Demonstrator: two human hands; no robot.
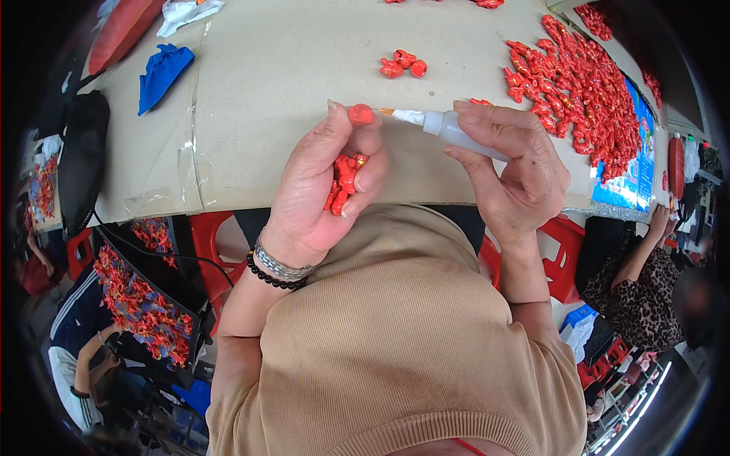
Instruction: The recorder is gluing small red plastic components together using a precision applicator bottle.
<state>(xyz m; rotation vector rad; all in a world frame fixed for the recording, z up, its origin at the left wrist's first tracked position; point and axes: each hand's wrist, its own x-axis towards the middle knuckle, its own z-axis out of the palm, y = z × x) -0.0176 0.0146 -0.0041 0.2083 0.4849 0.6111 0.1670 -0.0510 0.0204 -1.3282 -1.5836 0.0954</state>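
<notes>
Over the table's near side, my left hand [323, 175] is closed, palm up, on several small red plastic figures [346, 178]. Its thumb and forefinger pinch one round red piece [361, 115] at the top. My right hand [513, 159] grips a translucent white squeeze bottle [464, 132] lying sideways between thumb and fingers. The bottle's white nozzle with an orange tip [388, 112] points left, right beside the red piece; whether they touch I cannot tell. A few more red pieces [403, 64] lie on the table beyond my hands.
A large heap of red figures [578, 99] covers the right side, partly on a blue printed sheet [635, 163]. A blue cloth [163, 76] and a white cloth [190, 14] lie at the left of the cardboard-covered table [266, 53]. Co-workers sit on both sides, near a black crate [190, 334] of red parts.
</notes>
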